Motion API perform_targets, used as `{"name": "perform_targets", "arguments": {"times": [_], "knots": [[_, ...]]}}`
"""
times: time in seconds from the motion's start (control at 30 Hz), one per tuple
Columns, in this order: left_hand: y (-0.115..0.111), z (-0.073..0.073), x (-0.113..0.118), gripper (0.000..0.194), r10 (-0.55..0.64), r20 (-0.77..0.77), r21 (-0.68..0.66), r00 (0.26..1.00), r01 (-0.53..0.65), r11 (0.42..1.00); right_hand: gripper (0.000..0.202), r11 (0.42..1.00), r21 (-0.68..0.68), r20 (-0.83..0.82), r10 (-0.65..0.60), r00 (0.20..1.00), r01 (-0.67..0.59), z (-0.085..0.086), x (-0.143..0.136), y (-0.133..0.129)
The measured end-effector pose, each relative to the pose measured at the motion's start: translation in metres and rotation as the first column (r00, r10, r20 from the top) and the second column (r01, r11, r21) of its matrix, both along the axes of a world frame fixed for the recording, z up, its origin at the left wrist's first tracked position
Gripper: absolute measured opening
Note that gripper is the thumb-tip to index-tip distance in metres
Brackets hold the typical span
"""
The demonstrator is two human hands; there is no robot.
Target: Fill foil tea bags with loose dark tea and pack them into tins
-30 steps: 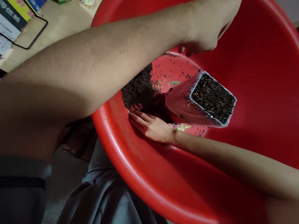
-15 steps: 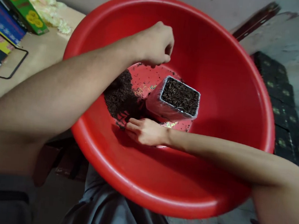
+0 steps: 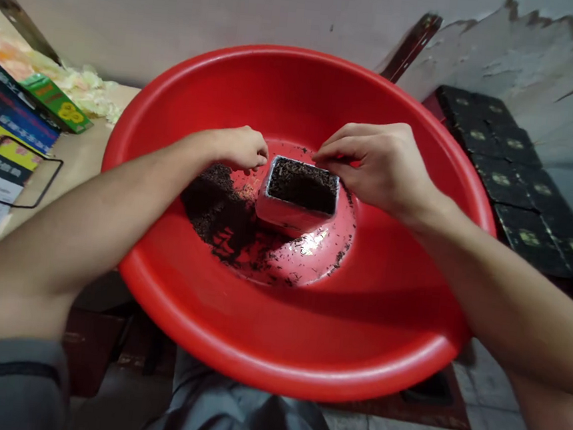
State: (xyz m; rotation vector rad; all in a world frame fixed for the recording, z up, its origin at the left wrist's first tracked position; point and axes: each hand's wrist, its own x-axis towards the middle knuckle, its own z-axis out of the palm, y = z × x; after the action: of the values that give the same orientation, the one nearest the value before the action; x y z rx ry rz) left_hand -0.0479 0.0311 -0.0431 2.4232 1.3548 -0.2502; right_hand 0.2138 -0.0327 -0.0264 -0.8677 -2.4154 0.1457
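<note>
A large red basin holds a pale rectangular container filled with dark soil, standing upright on the basin floor. Loose dark soil is heaped to the container's left, with crumbs scattered around it. My left hand hovers at the container's back left with its fingers curled; whatever they may hold is hidden. Over the container's back right corner is my right hand, fingertips pinched together above the soil edge. What lies between those fingertips is too small to make out.
To the left, a wooden surface bears colourful boxes, a green box, pale flowers and a black wire frame. Black square-topped items are stacked at the right. A wall stands behind the basin.
My right hand has risen from the soil at the front left to the container's back right. My left hand is lower, nearer the container's left side. The view has shifted.
</note>
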Motion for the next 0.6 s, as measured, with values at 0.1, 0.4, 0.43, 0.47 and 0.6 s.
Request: {"name": "perform_targets", "arguments": {"times": [0.1,0.4,0.43,0.47,0.6], "knots": [[-0.009,0.009,0.007,0.050,0.040,-0.107,-0.022,0.993,-0.043,0.999,0.020,0.998,0.033,-0.052,0.061,0.997,-0.060,-0.001,0.003,0.003],[-0.018,-0.019,0.015,0.056,0.310,0.060,-0.466,0.949,-0.248,0.849,0.020,0.998,-0.008,-0.093,0.063,0.994,-0.064,-0.001,0.008,-0.001],[-0.018,-0.024,0.015,0.058,0.352,0.071,-0.528,0.933,-0.264,0.807,0.021,0.998,-0.017,-0.087,0.056,0.995,-0.058,-0.001,0.007,-0.003],[-0.018,-0.028,0.016,0.060,0.385,0.079,-0.573,0.919,-0.274,0.772,0.022,0.998,-0.024,-0.080,0.050,0.996,-0.052,-0.002,0.007,-0.004],[-0.014,-0.038,0.016,0.063,0.474,0.095,-0.639,0.875,-0.312,0.703,0.020,0.999,0.007,-0.040,0.046,0.998,-0.046,-0.004,0.007,-0.005]]}}
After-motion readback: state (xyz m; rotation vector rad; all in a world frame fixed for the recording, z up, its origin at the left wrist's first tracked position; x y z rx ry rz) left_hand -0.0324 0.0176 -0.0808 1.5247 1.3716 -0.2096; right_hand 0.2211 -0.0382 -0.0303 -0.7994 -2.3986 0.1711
